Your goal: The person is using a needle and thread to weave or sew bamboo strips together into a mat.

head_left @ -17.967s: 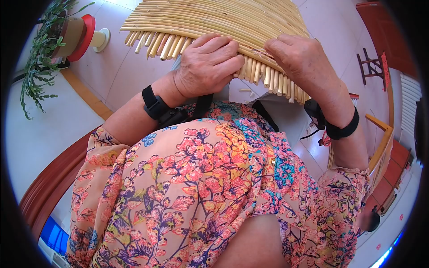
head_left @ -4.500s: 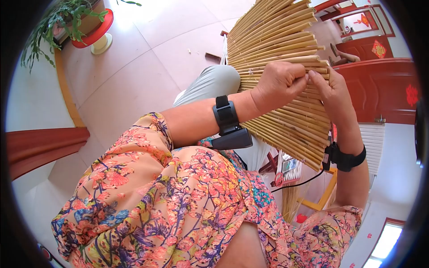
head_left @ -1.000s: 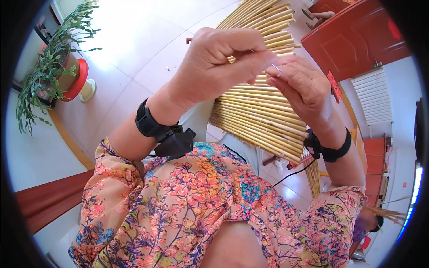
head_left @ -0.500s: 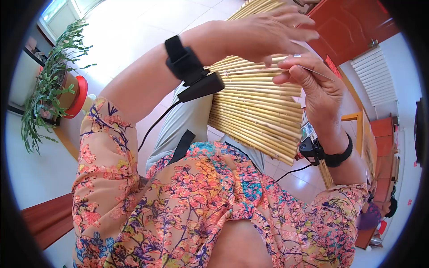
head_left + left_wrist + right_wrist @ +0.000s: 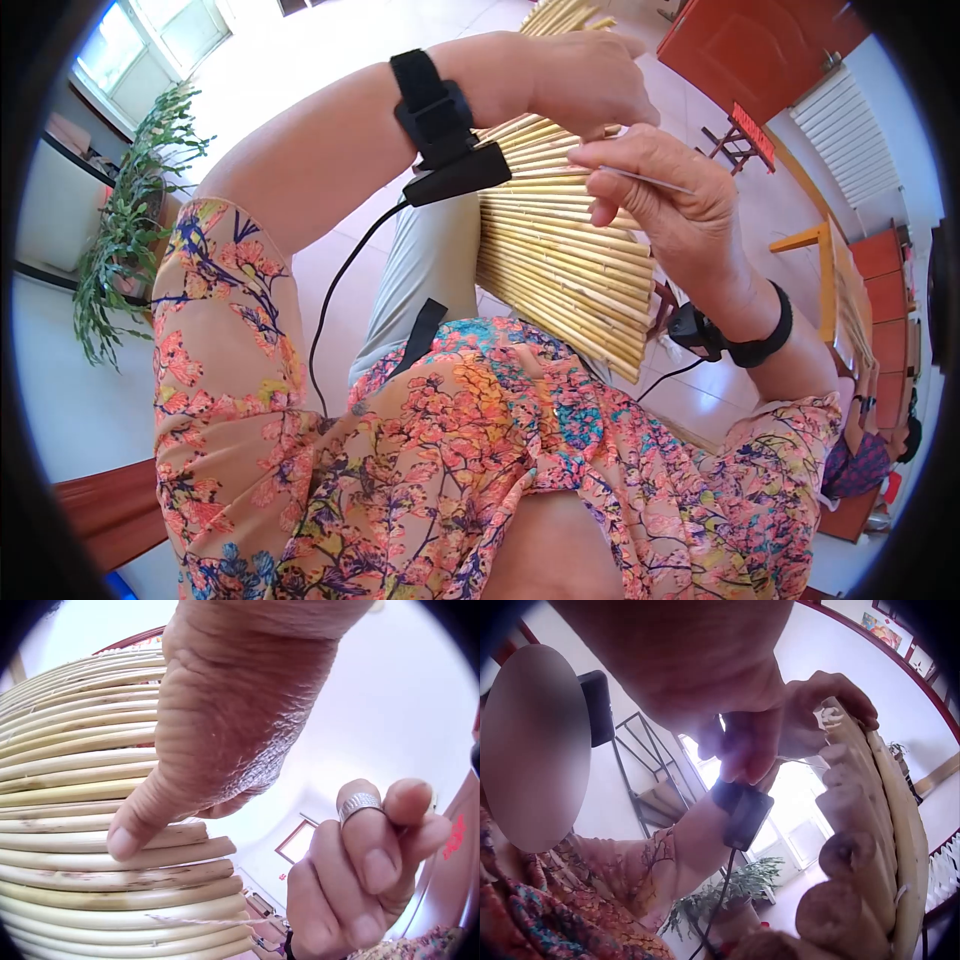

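A mat of yellow reed stalks [image 5: 570, 260], laid side by side and tied with thread, slants across the lap in the head view. My left hand [image 5: 590, 80] grips its cut edge near the far end; in the left wrist view the thumb [image 5: 127, 838] lies on the stalks. Close beside it, my right hand [image 5: 680, 190] pinches a thin metal needle [image 5: 655, 181]. A thread [image 5: 206, 921] runs from the stalks toward the right hand, which wears a ring [image 5: 360, 804]. In the right wrist view, the left fingers [image 5: 840, 694] curl over the stalk ends.
A potted plant [image 5: 130, 240] stands at the left near a window. Another person [image 5: 865, 455] is at the far right by a wooden frame [image 5: 828, 290]. A dark stool [image 5: 738, 145] stands beyond the mat. A cable [image 5: 345, 275] hangs from the left wrist camera.
My hands were close together, then parted; the left reached away to the mat's far end and now grips its edge. The right has kept the needle and shifted slightly down and left.
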Motion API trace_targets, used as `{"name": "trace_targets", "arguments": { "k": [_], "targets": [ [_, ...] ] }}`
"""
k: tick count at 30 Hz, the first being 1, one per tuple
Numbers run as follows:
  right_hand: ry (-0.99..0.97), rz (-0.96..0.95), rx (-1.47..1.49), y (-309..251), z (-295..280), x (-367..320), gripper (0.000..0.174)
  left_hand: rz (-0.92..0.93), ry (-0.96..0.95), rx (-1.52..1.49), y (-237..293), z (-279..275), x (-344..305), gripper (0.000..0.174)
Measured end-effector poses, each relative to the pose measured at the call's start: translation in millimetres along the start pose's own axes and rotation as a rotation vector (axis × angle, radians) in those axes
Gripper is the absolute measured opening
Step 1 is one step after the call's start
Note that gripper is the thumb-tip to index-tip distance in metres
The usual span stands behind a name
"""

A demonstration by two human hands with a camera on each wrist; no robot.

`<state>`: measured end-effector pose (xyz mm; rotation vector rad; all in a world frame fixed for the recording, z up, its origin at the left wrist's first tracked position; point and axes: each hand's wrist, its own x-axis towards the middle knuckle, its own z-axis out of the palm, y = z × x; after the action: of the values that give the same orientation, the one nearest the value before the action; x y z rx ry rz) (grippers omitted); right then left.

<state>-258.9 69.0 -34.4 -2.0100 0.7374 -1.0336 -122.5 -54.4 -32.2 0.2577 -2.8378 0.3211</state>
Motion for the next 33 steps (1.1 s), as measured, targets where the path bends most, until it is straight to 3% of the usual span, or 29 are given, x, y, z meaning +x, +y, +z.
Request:
{"name": "trace_targets", "arguments": {
  "k": [4,5,7,8,9,10,11,12,14,16,18,20,22,26,29,31,33],
  "targets": [
    [-0.014,0.065,-0.036,-2.8,-20.0,13.1,0.012,-0.098,-0.007,0.150,-10.8,0.5,-10.3,0.026],
    [-0.124,0.007,-0.165,0.0,-30.5,20.3,0.011,-0.087,-0.017,0.161,-15.2,-19.0,0.8,0.026],
    [-0.242,-0.063,-0.344,-4.1,-43.4,32.0,0.011,-0.646,-1.059,-0.261,-21.2,-71.7,34.5,0.066],
    [-0.225,-0.071,-0.346,-2.7,-47.8,37.5,0.011,-0.640,-1.063,-0.243,-22.6,-59.6,20.9,0.066],
    [-0.260,-0.074,-0.369,-1.3,-52.9,42.7,0.012,-0.584,-0.503,-0.025,-24.3,-32.7,-9.8,0.041],
    [-0.296,-0.075,-0.392,-0.8,-56.9,45.8,0.013,-0.488,0.058,0.174,-28.4,-13.4,-32.8,0.029],
    [-0.259,-0.123,-0.371,11.3,-55.6,38.3,0.013,-0.540,0.096,0.172,-32.6,-4.6,-37.3,0.038],
    [-0.245,-0.126,-0.374,18.7,-52.2,38.8,0.013,-0.527,0.094,0.179,-34.7,-8.3,-40.4,0.038],
    [-0.114,-0.262,-0.370,34.9,-44.2,41.4,0.013,-0.708,0.161,0.250,-36.4,-16.3,-47.9,0.034],
    [-0.066,-0.169,-0.398,42.5,-34.3,36.1,0.013,-0.770,0.164,0.227,-38.1,-19.9,-53.6,0.037],
    [0.274,-0.029,0.107,65.5,-18.0,32.2,0.013,-0.861,0.186,0.261,-37.5,-16.1,-59.6,0.039],
    [0.354,0.050,0.193,72.0,-10.7,31.5,0.016,-0.800,0.279,0.300,-32.8,-14.8,-64.2,0.042],
    [0.506,0.232,0.756,83.5,-5.1,30.5,0.017,-0.855,0.256,0.294,-21.2,-17.0,-65.6,0.042],
    [0.458,0.286,0.865,101.0,3.3,15.7,0.015,-0.891,0.149,0.277,1.2,-29.8,-61.2,0.046],
    [0.371,0.210,0.727,98.6,8.6,4.3,0.015,-0.864,0.140,0.284,19.7,-39.8,-59.5,0.048],
    [0.310,0.112,0.486,95.3,10.5,-0.9,0.016,-0.861,0.130,0.257,30.2,-43.4,-58.5,0.047],
    [0.260,0.156,0.490,88.6,14.5,-1.5,0.017,-0.865,0.126,0.224,40.2,-50.8,-62.8,0.045]
  ]
}}
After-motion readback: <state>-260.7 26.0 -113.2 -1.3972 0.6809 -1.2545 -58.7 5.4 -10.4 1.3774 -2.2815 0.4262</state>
